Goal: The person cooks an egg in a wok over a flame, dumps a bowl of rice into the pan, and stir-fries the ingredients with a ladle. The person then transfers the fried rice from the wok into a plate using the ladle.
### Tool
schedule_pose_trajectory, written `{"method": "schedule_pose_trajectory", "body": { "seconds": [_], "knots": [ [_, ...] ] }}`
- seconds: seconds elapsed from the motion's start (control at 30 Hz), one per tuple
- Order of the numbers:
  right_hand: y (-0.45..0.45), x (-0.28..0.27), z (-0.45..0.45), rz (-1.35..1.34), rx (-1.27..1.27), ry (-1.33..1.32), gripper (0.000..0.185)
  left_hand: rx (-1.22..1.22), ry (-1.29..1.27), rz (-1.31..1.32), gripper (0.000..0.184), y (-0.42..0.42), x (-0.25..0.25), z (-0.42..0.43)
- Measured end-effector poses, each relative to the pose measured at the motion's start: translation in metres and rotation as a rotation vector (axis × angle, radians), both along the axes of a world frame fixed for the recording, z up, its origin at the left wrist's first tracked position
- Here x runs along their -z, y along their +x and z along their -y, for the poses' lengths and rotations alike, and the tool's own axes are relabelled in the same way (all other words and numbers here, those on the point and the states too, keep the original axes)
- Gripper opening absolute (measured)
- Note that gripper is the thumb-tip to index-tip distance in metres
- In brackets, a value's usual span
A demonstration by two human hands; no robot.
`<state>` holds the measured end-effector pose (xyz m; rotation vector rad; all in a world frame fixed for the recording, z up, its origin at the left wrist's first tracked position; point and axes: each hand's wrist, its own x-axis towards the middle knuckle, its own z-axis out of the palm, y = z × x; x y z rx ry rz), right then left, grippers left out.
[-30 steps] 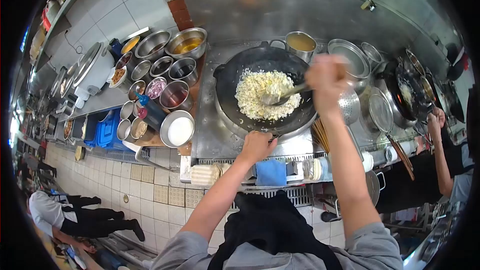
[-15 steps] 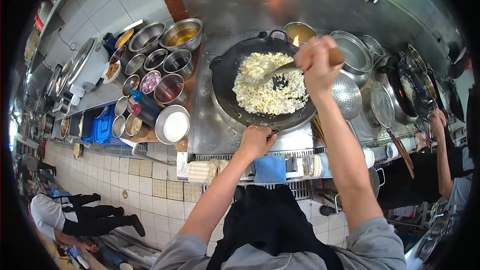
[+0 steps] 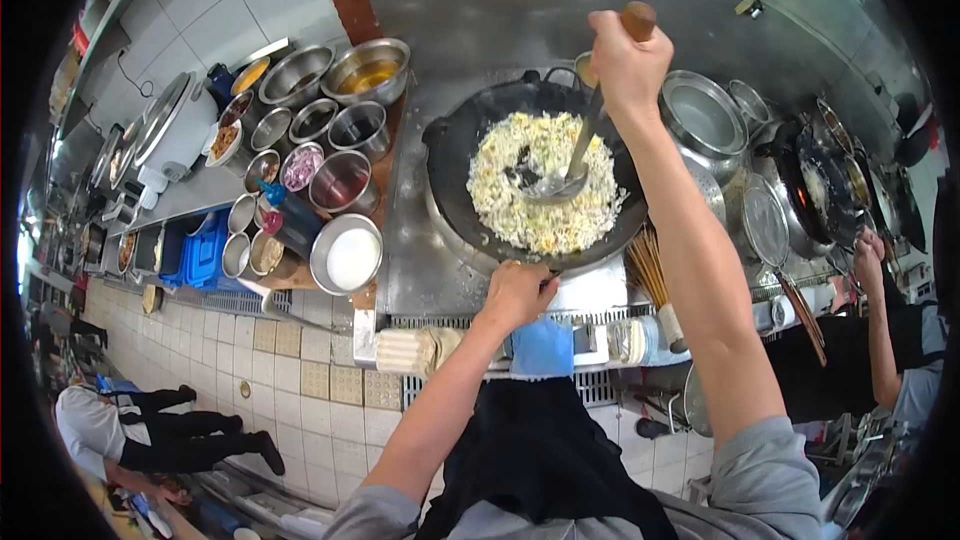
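A black wok (image 3: 455, 185) sits on the stove, with fried rice (image 3: 550, 230) mixed with yellow egg bits and green pieces spread across its bottom. My left hand (image 3: 517, 294) is closed on the wok's near rim; the fingers partly hide what they grip. Above the far right side of the wok, my right hand (image 3: 632, 65) is wrapped round the wooden handle of a ladle (image 3: 583, 145). The ladle stands steeply, its metal bowl down in the rice near the middle. A dark patch of bare wok shows just left of the bowl.
Left of the wok stand several metal bowls, one with white contents (image 3: 352, 254), and a dark squeeze bottle (image 3: 293, 222). At right are a bamboo brush (image 3: 652, 275), a strainer (image 3: 765, 220) and another wok (image 3: 815, 180), near a co-worker's hand (image 3: 870, 258). Another person (image 3: 95, 420) stands at lower left.
My right hand has risen and the ladle has swung from lying low toward the left to standing steep, its bowl now right of before and in the rice. My left hand stays at the rim.
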<state>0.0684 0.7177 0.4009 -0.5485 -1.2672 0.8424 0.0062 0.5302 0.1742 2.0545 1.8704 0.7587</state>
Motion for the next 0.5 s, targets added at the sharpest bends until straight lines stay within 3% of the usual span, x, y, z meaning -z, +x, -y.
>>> {"method": "schedule_pose_trajectory", "body": {
  "seconds": [0.1, 0.17, 0.23, 0.27, 0.33, 0.43, 0.5],
  "knots": [
    [0.01, 0.009, 0.003, -0.208, 0.057, 0.145, 0.028, -0.002, -0.003, 0.027, 0.025, 0.0, 0.0, -0.004],
    [0.003, 0.052, 0.009, -0.362, -0.143, 0.122, 0.026, -0.022, 0.138, 0.074, 0.031, 0.001, 0.003, -0.002],
    [0.015, 0.055, 0.012, -0.019, -0.12, 0.188, 0.025, -0.018, 0.133, 0.069, 0.032, 0.0, 0.003, -0.003],
    [0.022, 0.052, 0.01, 0.031, -0.11, 0.11, 0.024, -0.03, 0.125, 0.066, 0.032, 0.001, 0.004, -0.002],
    [0.042, -0.004, 0.044, 0.161, -0.033, -0.035, 0.024, -0.02, 0.117, 0.071, 0.032, 0.002, 0.006, 0.001],
    [0.088, -0.028, 0.074, -0.06, -0.194, -0.037, 0.024, -0.006, 0.137, 0.074, 0.032, -0.003, 0.009, -0.002],
    [0.066, 0.005, 0.073, -0.13, 0.049, -0.004, 0.027, 0.014, 0.166, 0.141, 0.028, -0.003, 0.01, -0.002]
  ]
}}
